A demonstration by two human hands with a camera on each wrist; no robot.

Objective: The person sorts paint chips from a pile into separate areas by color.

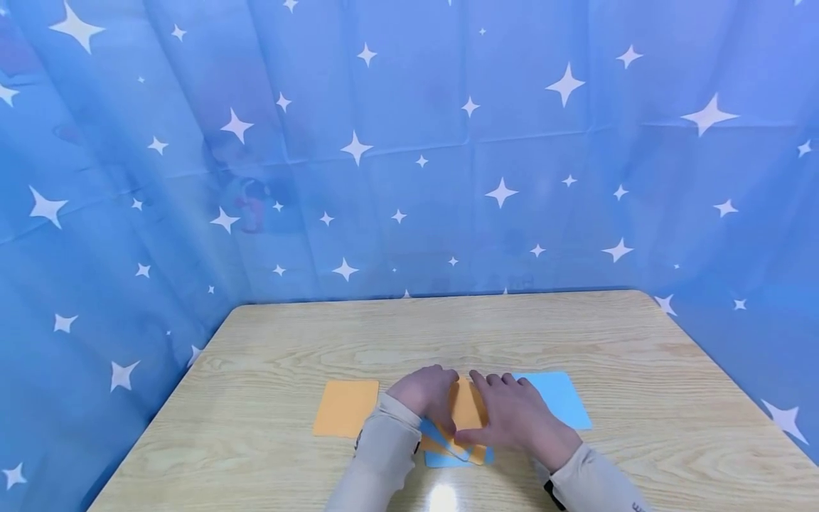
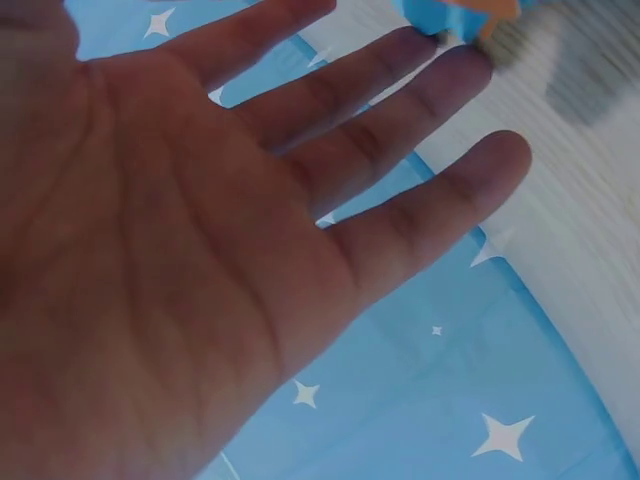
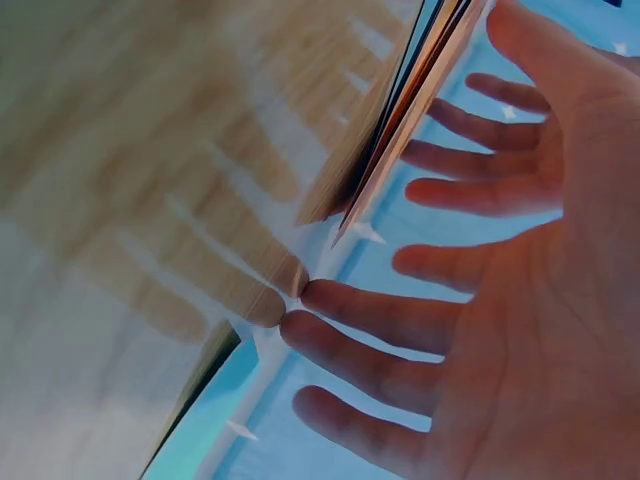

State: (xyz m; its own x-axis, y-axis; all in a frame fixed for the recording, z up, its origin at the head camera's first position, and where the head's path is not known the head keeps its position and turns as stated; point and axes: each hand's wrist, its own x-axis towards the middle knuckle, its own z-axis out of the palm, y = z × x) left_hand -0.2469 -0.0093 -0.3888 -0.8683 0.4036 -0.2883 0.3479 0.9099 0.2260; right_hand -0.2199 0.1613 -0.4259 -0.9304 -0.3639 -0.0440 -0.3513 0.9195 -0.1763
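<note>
A loose, overlapping pile of orange and blue paper squares lies between my hands in the head view, with an orange sheet (image 1: 468, 409) uppermost and a blue sheet (image 1: 443, 461) poking out at the near side. My left hand (image 1: 424, 392) is at the pile's left side, fingers extended; its fingertips reach blue and orange paper (image 2: 455, 18) in the left wrist view. On the right side, my right hand (image 1: 515, 419) spreads its fingers, with the fingertips down at the tabletop in the right wrist view. There the pile's thin edges (image 3: 400, 110) stand close before the left hand's fingers.
A single orange square (image 1: 347, 408) lies flat left of the left hand. Beyond the right hand, a light blue square (image 1: 558, 400) lies partly behind it. The wooden table (image 1: 288, 341) ends at a blue star-patterned curtain (image 1: 409, 178) at the back and sides.
</note>
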